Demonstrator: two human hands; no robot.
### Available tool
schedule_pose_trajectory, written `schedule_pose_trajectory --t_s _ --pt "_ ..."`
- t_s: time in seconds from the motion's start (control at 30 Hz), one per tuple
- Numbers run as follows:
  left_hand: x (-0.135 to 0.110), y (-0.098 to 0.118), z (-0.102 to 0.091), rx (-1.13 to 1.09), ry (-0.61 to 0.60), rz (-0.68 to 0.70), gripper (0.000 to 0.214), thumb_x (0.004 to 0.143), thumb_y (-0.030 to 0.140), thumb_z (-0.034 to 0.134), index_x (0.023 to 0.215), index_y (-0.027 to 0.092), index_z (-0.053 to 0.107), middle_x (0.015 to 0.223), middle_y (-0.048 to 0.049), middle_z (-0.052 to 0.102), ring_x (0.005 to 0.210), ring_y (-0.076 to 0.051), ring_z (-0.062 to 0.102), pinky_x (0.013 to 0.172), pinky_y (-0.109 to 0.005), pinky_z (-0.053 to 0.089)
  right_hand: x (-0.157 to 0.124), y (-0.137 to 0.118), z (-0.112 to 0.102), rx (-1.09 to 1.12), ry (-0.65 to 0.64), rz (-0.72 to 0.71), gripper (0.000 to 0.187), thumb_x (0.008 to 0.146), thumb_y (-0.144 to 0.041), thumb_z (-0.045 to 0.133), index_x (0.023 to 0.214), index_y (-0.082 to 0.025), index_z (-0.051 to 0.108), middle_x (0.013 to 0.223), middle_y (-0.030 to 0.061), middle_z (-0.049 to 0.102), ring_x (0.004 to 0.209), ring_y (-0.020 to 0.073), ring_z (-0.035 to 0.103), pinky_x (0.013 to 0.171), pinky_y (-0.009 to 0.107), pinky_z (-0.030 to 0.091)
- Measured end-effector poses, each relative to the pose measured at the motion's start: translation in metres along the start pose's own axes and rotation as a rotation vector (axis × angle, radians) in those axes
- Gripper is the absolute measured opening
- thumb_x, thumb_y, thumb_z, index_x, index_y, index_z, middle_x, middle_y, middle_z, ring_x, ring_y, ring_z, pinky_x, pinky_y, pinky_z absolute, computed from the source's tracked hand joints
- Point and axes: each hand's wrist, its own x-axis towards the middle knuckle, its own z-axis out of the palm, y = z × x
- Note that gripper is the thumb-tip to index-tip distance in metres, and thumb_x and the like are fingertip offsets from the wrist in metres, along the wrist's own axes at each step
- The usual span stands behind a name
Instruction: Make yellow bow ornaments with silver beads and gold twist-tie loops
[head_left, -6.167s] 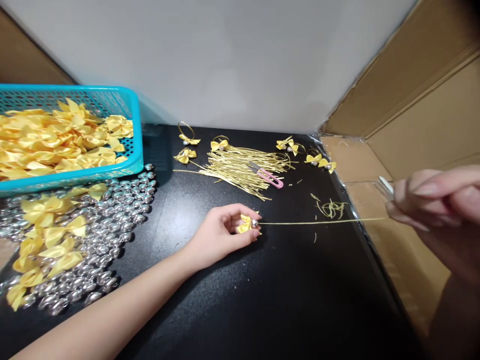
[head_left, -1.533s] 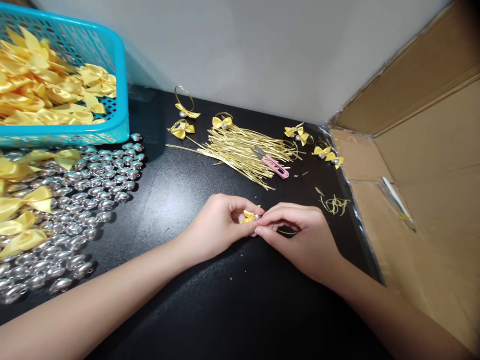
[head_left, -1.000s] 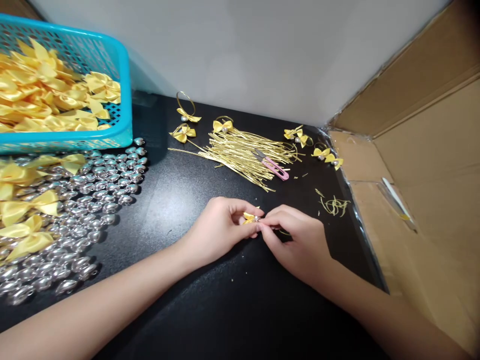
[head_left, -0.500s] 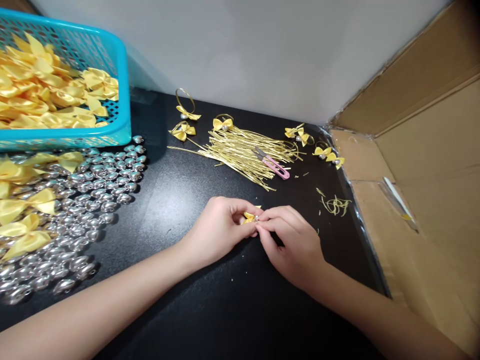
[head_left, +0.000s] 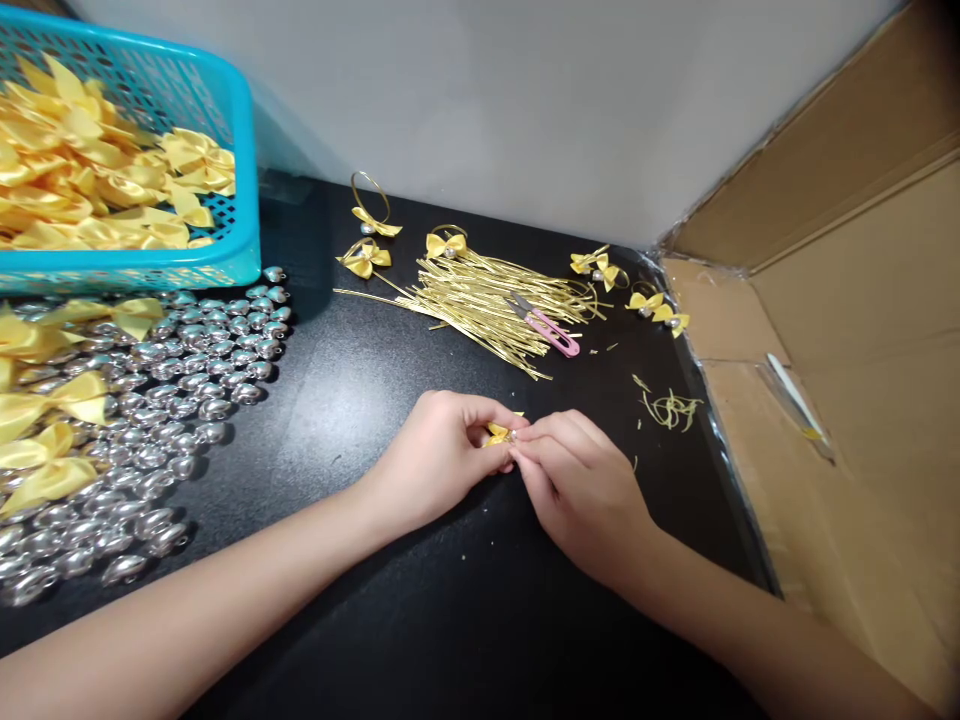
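Observation:
Between thumb and fingers, my left hand (head_left: 450,450) pinches a yellow ribbon bow (head_left: 496,434) just above the black table. My right hand (head_left: 581,480) meets it from the right, its fingertips closed at the bow's edge, where a small shiny silver bit shows. What exactly the right fingertips grip is too small and covered to make out. Beyond the hands lies a bundle of gold ties (head_left: 480,305), with pink thread snips (head_left: 551,330) resting on top.
A turquoise basket (head_left: 246,200) of yellow bows stands at the back left. Silver heart-shaped beads (head_left: 202,385) and loose bows (head_left: 52,470) spread before it. Finished-looking bows with beads (head_left: 660,312) lie along the back. Gold scraps (head_left: 671,410) and a knife (head_left: 799,405) on cardboard are at right.
Both hands stay together at the bow. The right fingers have drawn slightly closer together; the view has shifted a little.

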Motion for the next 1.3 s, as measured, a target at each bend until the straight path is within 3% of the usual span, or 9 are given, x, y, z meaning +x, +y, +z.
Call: schedule_pose_trajectory --t_s 0.17,0.3,0.47,0.6,0.7,0.87,1.03,1.3 --pt "0.001 -0.001 0.0 -0.014 -0.014 -0.017 0.017 0.074 0.017 0.066 0.087 0.017 0.077 0.062 0.0008 0.07 0.056 -0.011 0.059 0.051 -0.019 0.043 0.002 0.001 -0.004 -0.045 -0.047 -0.014 0.02 0.092 -0.011 0.048 0.081 -0.016 0.063 0.082 0.0055 0.07 0.076 0.0173 0.06 0.072 0.033 0.045" --pt "0.002 0.001 -0.001 -0.089 -0.044 -0.044 0.021 0.075 0.021 0.067 0.094 0.015 0.075 0.068 -0.0023 0.073 0.063 -0.014 0.064 0.058 -0.022 0.049 0.007 0.003 -0.008 0.049 -0.037 0.069 0.018 0.09 -0.014 0.052 0.078 -0.019 0.065 0.086 0.0041 0.071 0.079 0.0168 0.063 0.074 0.033 0.046" --pt "-0.003 0.016 -0.01 -0.177 -0.014 -0.045 0.053 0.071 0.027 0.071 0.122 0.011 0.062 0.083 -0.0062 0.073 0.061 -0.013 0.063 0.058 -0.025 0.053 0.017 0.007 -0.013 0.42 0.131 0.309 0.014 0.083 -0.011 0.061 0.073 -0.019 0.064 0.081 0.0024 0.069 0.079 0.0144 0.065 0.075 0.029 0.051" --pt "-0.011 0.032 -0.022 -0.163 -0.069 -0.004 0.063 0.074 0.022 0.064 0.135 0.017 0.05 0.097 -0.0081 0.072 0.064 -0.015 0.067 0.057 -0.025 0.055 0.018 0.016 -0.008 0.879 0.147 0.521 0.009 0.081 -0.017 0.065 0.072 -0.019 0.066 0.084 0.0026 0.067 0.084 0.0142 0.064 0.078 0.029 0.053" --pt "-0.016 0.039 -0.028 -0.045 -0.016 0.073 0.057 0.074 0.017 0.06 0.13 0.021 0.053 0.096 -0.0057 0.072 0.057 -0.012 0.064 0.05 -0.023 0.053 0.017 0.021 -0.001 1.256 0.123 0.608 0.008 0.08 -0.024 0.069 0.073 -0.019 0.068 0.086 0.0024 0.066 0.083 0.0124 0.063 0.076 0.027 0.052" --pt "-0.022 0.045 -0.026 0.231 0.157 0.235 0.02 0.078 0.021 0.064 0.098 0.019 0.066 0.07 0.0015 0.068 0.049 -0.009 0.057 0.047 -0.02 0.048 0.016 0.02 0.006 1.692 0.018 0.81 0.018 0.07 -0.031 0.081 0.07 -0.017 0.069 0.089 0.0019 0.064 0.073 0.0086 0.06 0.067 0.022 0.05" --pt "-0.024 0.045 -0.02 0.364 0.272 0.374 0.012 0.078 0.02 0.067 0.09 0.021 0.066 0.077 0.0019 0.067 0.057 -0.009 0.056 0.05 -0.02 0.047 0.014 0.018 0.006 1.902 -0.042 0.916 0.021 0.065 -0.027 0.085 0.067 -0.015 0.067 0.085 0.0003 0.065 0.069 0.0073 0.061 0.066 0.021 0.051" --pt "-0.021 0.038 -0.014 0.268 0.277 0.358 0.013 0.08 0.018 0.064 0.093 0.021 0.065 0.089 -0.0009 0.068 0.072 -0.012 0.062 0.058 -0.023 0.05 0.013 0.017 0.008 1.989 -0.131 1.018 0.031 0.06 -0.029 0.088 0.069 -0.014 0.063 0.072 -0.0017 0.065 0.064 0.0076 0.062 0.065 0.021 0.051"
